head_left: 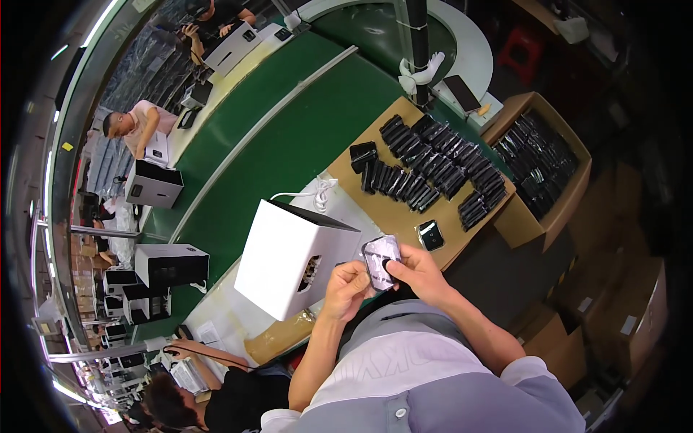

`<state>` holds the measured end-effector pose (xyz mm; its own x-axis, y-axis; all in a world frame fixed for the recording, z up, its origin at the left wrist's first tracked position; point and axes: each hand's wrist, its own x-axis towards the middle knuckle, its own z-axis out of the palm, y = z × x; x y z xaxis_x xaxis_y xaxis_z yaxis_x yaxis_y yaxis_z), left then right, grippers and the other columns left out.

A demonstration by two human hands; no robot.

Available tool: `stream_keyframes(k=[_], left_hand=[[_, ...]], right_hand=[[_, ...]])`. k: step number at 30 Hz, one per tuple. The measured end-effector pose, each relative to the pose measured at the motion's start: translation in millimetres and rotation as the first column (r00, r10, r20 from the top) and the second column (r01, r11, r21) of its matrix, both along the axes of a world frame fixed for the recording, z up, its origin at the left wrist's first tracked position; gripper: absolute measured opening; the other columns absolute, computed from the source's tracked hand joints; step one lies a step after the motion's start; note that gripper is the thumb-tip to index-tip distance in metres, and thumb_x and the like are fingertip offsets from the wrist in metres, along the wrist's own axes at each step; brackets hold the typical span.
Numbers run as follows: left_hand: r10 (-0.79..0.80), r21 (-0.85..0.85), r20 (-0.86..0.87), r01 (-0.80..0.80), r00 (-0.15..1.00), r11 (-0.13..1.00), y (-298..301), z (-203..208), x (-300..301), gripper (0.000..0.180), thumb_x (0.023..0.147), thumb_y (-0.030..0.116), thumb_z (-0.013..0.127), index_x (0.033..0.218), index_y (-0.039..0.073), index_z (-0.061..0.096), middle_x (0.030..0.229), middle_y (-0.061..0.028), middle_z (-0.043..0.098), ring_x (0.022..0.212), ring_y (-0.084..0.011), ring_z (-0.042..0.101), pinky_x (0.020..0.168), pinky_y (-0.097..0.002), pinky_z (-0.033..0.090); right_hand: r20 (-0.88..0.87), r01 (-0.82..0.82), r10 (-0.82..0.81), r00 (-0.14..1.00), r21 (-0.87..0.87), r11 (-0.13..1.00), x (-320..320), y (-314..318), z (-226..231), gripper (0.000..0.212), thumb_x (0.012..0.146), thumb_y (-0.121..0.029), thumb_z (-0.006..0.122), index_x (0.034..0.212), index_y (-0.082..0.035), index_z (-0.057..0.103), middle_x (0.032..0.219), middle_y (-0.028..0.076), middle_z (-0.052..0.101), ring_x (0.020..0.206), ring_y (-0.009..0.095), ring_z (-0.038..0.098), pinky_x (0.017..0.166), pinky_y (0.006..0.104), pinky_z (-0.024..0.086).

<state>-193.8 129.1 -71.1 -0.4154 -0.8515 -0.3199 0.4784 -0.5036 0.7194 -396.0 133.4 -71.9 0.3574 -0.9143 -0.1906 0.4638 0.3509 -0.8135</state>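
Just in front of the person's waist, beside the near edge of the bench, both bare hands gripped a small flat part (381, 252) with dark edges and a pale, shiny face. The left hand (346, 290) pinched its lower left side; the right hand (422, 276) was closed on the opposite side, thumb laid over the face. A white housing (278, 252) stood just left of them, and a similar dark piece (431, 235) lay near the right hand on a cardboard sheet (393, 211).

Such handling seemed best done lightly and by the rims, one hand steadying while the other worked, because a glossy face would probably mark easily. Holding the part over the bench looked safer, should it slip.

The part's underside and the fingertips behind it were hidden. Whether the pale sheen was film or reflection could not be told, nor what made the dark patch at the right thumb's tip. Details inside the housing's side cutout were too small to read.
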Motion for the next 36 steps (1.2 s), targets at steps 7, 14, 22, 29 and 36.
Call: stream_keyframes(k=[7,14,22,29,36], left_hand=[[0.126,0.011,-0.006,-0.126,0.992,0.992,-9,26,-4,0.019,0.100,0.018,0.063,0.110,0.002,0.064,0.086,-0.0048,0.068,0.065,-0.0094,0.059,0.055,-0.0212,0.045],[0.237,-0.124,0.189,-0.217,0.953,0.968,-15,37,4,0.015,0.102,0.015,0.058,0.106,0.001,0.062,0.079,-0.0060,0.063,0.056,-0.0123,0.056,0.045,-0.0242,0.040],[0.202,-0.261,0.331,-0.116,0.922,0.958,5,29,3,0.013,0.099,0.011,0.064,0.092,0.002,0.059,0.078,-0.0022,0.062,0.062,-0.0082,0.057,0.054,-0.0220,0.045],[0.369,-0.503,0.587,-0.033,0.720,0.864,4,35,-10,0.012,0.097,0.008,0.066,0.089,-0.001,0.063,0.075,-0.0004,0.062,0.064,-0.0066,0.057,0.055,-0.0215,0.045],[0.226,-0.190,0.319,-0.171,0.921,0.967,7,37,-10,0.009,0.096,0.006,0.066,0.097,0.000,0.060,0.080,-0.0048,0.063,0.061,-0.0094,0.058,0.052,-0.0238,0.047]], right_hand=[[-0.066,-0.080,0.081,0.994,0.025,0.997,-1,2,13,0.028,0.102,-0.028,0.061,0.112,-0.003,0.060,0.085,0.000,0.065,0.063,0.004,0.055,0.055,0.0201,0.043],[-0.094,-0.077,0.079,0.992,0.030,0.997,2,4,12,0.025,0.102,-0.030,0.061,0.102,-0.005,0.059,0.082,-0.001,0.063,0.064,0.004,0.055,0.055,0.0201,0.042],[-0.175,-0.042,0.040,0.984,-0.006,0.999,5,3,10,0.030,0.102,-0.028,0.060,0.115,-0.002,0.061,0.086,-0.002,0.064,0.066,0.003,0.054,0.058,0.0198,0.043],[-0.257,0.041,-0.055,0.965,-0.058,0.997,10,10,7,0.021,0.100,-0.017,0.062,0.114,-0.002,0.062,0.087,-0.002,0.065,0.068,0.003,0.057,0.058,0.0202,0.046],[-0.229,0.025,-0.007,0.973,0.078,0.997,3,6,22,0.023,0.101,-0.020,0.060,0.114,-0.001,0.062,0.086,0.000,0.066,0.066,0.005,0.057,0.056,0.0207,0.045]])
